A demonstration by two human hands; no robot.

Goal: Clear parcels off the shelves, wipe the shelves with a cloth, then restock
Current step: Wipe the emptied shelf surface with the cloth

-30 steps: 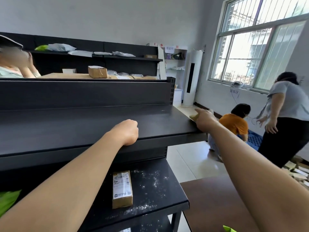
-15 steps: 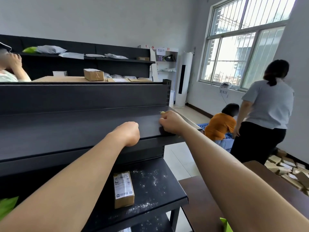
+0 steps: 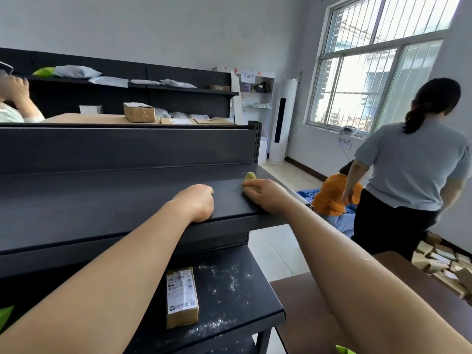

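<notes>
A black metal shelf [image 3: 102, 200] runs across the view at chest height. My right hand [image 3: 265, 195] presses a yellow-green cloth [image 3: 250, 176] onto the shelf's right end; only a corner of the cloth shows past the fingers. My left hand [image 3: 195, 201] rests on the shelf's front edge with its fingers curled and nothing seen in it. On the dusty lower shelf [image 3: 229, 297] lies one small cardboard parcel [image 3: 181, 297] with a white label.
A brown table [image 3: 383, 290] stands at the lower right. A person in a grey shirt [image 3: 413, 169] walks past on the right, another in orange [image 3: 332, 198] crouches beyond. Parcels [image 3: 444, 267] are piled on the floor. Far shelves [image 3: 153, 85] hold bags and a box [image 3: 139, 112].
My right hand has slid the cloth leftward along the shelf from its right end toward my left hand. The person in grey has walked closer. My left hand has stayed put.
</notes>
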